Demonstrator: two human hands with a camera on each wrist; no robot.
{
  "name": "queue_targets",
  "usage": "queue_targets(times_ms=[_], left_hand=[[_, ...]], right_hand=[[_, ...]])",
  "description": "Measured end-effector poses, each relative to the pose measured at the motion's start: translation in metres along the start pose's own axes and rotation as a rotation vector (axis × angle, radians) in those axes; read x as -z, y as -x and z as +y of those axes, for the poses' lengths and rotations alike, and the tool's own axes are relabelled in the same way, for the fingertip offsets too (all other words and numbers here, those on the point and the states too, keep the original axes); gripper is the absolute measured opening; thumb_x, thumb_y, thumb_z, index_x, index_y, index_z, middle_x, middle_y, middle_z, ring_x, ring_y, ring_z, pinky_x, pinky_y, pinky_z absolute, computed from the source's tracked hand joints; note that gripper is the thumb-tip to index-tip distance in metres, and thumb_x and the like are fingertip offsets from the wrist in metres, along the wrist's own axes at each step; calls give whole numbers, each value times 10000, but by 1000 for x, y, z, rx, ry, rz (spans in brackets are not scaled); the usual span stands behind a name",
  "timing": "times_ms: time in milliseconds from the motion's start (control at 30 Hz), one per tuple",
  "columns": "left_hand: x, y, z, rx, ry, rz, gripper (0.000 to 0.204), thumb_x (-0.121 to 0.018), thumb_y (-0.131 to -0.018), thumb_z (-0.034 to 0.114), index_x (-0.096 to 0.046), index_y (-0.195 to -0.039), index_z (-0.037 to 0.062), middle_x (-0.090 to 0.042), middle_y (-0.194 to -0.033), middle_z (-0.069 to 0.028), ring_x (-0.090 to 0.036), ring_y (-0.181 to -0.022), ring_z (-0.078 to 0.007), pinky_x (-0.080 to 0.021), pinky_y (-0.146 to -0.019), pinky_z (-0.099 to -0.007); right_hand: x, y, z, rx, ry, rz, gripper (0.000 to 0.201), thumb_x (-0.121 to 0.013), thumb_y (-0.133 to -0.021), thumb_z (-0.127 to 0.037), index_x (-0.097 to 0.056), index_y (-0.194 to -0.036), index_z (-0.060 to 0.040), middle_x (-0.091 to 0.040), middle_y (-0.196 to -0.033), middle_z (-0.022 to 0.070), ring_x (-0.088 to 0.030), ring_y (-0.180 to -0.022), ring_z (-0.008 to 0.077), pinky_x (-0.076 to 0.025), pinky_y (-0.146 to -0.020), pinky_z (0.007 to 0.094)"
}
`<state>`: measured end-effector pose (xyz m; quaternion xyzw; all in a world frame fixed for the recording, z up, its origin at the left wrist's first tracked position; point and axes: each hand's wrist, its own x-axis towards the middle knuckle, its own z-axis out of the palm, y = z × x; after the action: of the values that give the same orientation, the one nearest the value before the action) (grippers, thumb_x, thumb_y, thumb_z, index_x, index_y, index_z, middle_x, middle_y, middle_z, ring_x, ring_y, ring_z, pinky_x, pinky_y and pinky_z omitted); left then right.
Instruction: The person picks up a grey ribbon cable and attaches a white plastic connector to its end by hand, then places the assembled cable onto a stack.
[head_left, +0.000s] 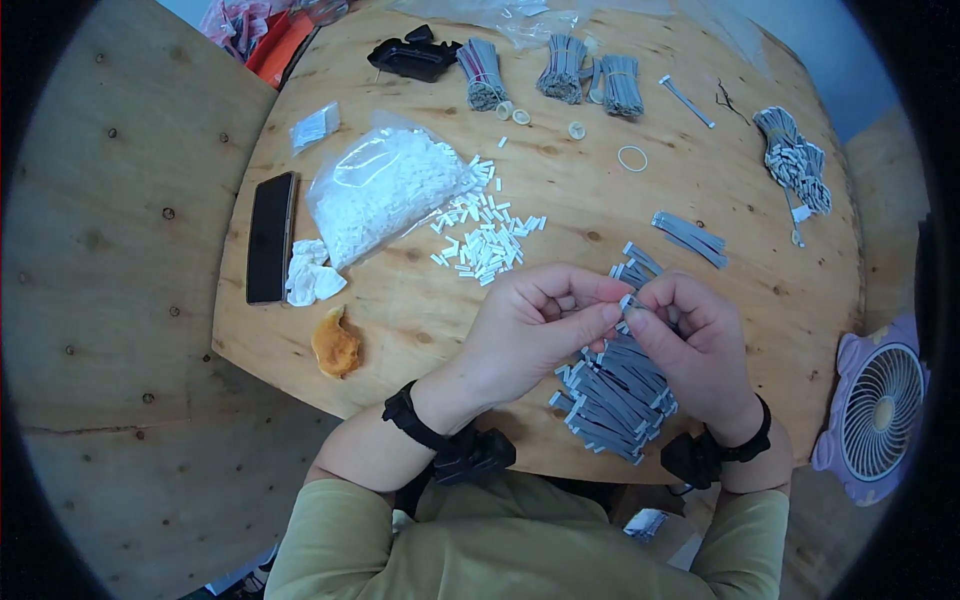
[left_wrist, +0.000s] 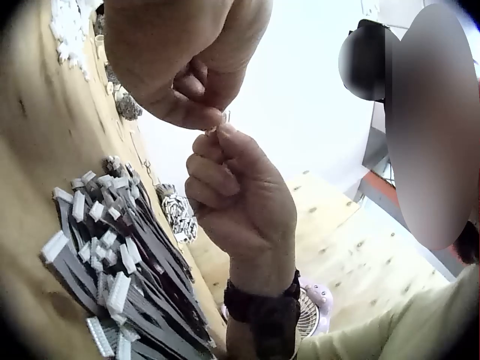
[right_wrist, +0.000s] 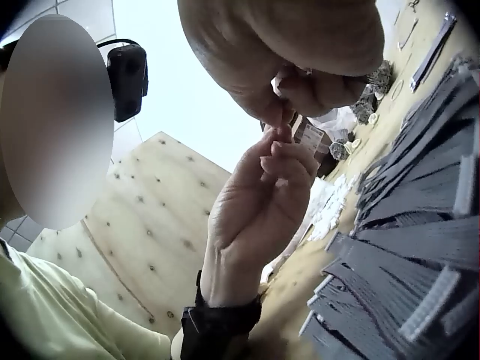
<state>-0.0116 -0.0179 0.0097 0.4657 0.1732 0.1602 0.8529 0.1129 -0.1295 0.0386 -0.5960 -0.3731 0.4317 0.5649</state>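
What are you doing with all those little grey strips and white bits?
A person sits at a round wooden table. Both hands meet above a heap of grey ribbon cables: the left hand and the right hand pinch the end of one small grey piece between their fingers. To the left, loose white connectors spill from a clear bag. Tied bundles of cables lie at the far edge, and a black phone lies beside the bag.

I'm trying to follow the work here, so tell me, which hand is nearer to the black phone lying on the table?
Left. The left hand is over the table's middle, on the side of the phone; the right hand is beyond it, farther from the phone.
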Motion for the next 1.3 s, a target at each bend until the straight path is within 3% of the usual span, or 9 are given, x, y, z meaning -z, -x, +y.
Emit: queue_targets(times_ms=[267, 467, 667, 967, 1300], left_hand=[[2, 1, 1, 26, -36, -3, 183, -559, -757, -20, -568, -939, -25, -606, -811, -83, -564, -670, -83, -469, -623, -192], [0, 2, 5, 39, 49, 7, 181, -570, -754, -1, -558, -932, -26, -606, -801, -78, -560, -657, -77, -465, -604, -188], [2, 1, 3, 52, 46, 14, 179, -572, -750, -1, -560, -928, -24, -603, -783, -70, -558, -655, -75, -463, -599, -188], [1, 1, 2, 33, 47, 8, 177, -573, -750, 2, -563, -926, -18, -603, -781, -67, -559, -662, -76, -462, -599, -183], [2, -1, 1, 125, 323, -25, 174, -549, -762, -14, -557, -936, -21, -598, -803, -94, -568, -650, -103, -477, -605, -201]], right_hand=[[1, -1, -4, -8, 43, -24, 25, -510, -800, -25, -511, -813, -3, -549, -736, 11, -513, -661, 34, -412, -581, 166], [3, -2, -6, -166, -202, -54, 69, -513, -807, -44, -494, -865, -12, -547, -767, 6, -510, -677, 28, -415, -589, 166], [8, -4, -11, -214, -237, -92, 77, -513, -816, -79, -484, -857, -20, -536, -762, -9, -498, -665, 21, -407, -588, 157], [12, -6, -2, -129, -228, -125, 65, -515, -820, -111, -485, -833, -55, -476, -698, -51, -441, -604, 0, -349, -533, 137], [13, -7, -9, -80, -154, -167, 40, -488, -816, -56, -462, -808, -26, -403, -829, 3, -486, -704, 55, -404, -629, 186]])
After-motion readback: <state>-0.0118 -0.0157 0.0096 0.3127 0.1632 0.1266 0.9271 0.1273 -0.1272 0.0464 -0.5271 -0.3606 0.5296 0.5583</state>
